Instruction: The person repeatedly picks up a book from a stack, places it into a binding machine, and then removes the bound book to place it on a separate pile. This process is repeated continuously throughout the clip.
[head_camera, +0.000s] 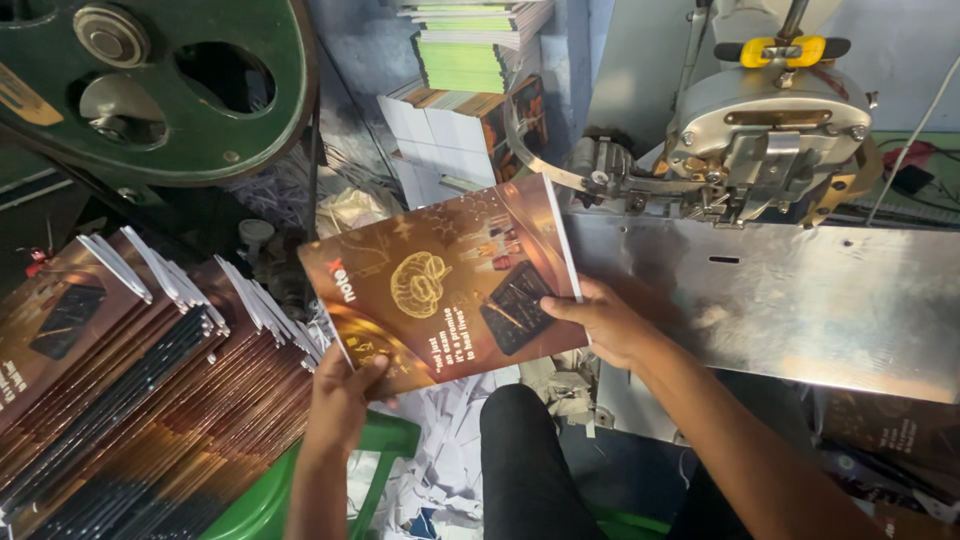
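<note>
Shiny metal surface (800, 300) sits under a big machine (770, 140). Left hand (340, 395) and right hand (600, 320) both grip one brown notebook (450, 285). More notebooks (140, 380) lie stacked nearby.

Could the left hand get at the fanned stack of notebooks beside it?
Probably yes. The left hand grips the lower corner of the notebook, and the stack lies just to its left with nothing between them. It would have to let go of the notebook first, which the right hand also holds.
</note>
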